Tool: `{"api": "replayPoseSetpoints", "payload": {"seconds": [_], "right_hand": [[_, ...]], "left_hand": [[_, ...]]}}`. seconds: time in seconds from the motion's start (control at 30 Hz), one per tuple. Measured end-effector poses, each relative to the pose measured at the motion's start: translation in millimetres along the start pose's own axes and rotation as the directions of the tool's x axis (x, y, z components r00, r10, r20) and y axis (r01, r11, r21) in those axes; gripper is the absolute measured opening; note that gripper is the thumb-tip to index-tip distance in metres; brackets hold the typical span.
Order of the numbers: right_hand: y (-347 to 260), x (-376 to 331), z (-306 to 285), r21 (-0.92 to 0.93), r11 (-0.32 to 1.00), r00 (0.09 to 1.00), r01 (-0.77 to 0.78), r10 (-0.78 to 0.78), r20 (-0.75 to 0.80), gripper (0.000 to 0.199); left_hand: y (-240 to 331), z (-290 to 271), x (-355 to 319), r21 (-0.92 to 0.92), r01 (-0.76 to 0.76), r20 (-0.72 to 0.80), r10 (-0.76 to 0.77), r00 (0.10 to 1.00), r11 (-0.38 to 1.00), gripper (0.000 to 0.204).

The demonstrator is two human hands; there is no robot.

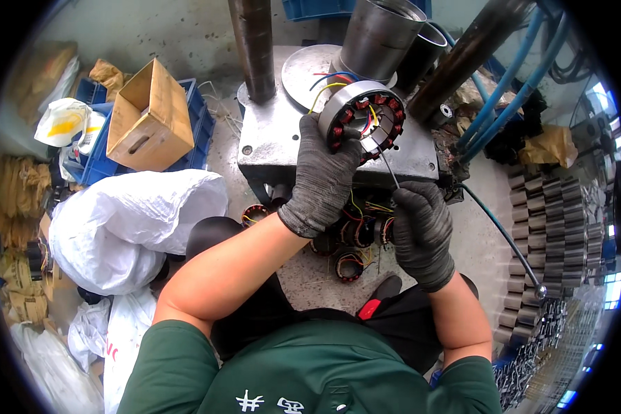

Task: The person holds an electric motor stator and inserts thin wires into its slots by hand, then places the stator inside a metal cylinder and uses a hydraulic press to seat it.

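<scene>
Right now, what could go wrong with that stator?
1. The right hand's thin rod points into the stator; a slip might nick the windings.
2. The left hand is the only hand gripping the stator, so a loosened grip could let it tilt or drop.
3. Loose wires arc out behind it and might snag.

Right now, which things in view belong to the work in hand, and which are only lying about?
Belonging to the work:
metal ring with red windings, in the left hand
thin metal tool, in the right hand
similar wound rings on the floor, probably

Seemingly just lying about:
open cardboard box
blue crate by the box
white sack
</scene>
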State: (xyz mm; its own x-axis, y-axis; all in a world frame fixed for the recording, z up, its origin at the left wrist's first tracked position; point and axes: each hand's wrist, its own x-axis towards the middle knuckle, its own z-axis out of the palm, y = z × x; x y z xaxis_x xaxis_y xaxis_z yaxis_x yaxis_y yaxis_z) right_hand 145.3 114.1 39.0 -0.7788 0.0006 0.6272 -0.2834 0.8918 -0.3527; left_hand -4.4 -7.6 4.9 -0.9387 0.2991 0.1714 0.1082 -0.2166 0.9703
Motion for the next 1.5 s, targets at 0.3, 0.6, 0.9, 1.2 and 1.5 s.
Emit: {"api": "replayPoseSetpoints", "payload": {"seconds": [0.3,0.6,0.9,1.2,1.5], "right_hand": [[-0.9,2.2,1.0,-0.032,0.999,0.999,0.037,-0.037,-0.002,0.023],[34.1,-7.1,-37.6,0.267,0.936,0.961,-0.231,0.263,-0.091,0.011],[159.0,-18.4,-2.6,-0.194,0.916,0.929,-0.352,0.317,-0.189,0.016],[202.0,-23.7,23.0,-0.305,0.861,0.912,-0.407,0.369,-0.176,0.025],[176.6,-15.5,31.7,-0.507,0.767,0.864,-0.393,0.497,0.084,0.065]], "left_hand": [[-6.6,4.4,-0.3,-0.007,-0.033,0.000,0.033,0.999,0.999,0.040],[4.5,-5.2,5.8,-0.081,0.044,0.026,-0.042,0.999,0.996,0.047],[14.0,-9.6,-0.5,-0.504,0.340,0.300,-0.208,0.931,0.794,0.046],[16.2,-6.8,-5.7,-0.526,0.430,0.327,-0.292,0.899,0.734,0.035],[17.3,-9.3,-8.3,-0.497,0.289,0.352,-0.115,0.929,0.818,0.037]]}}
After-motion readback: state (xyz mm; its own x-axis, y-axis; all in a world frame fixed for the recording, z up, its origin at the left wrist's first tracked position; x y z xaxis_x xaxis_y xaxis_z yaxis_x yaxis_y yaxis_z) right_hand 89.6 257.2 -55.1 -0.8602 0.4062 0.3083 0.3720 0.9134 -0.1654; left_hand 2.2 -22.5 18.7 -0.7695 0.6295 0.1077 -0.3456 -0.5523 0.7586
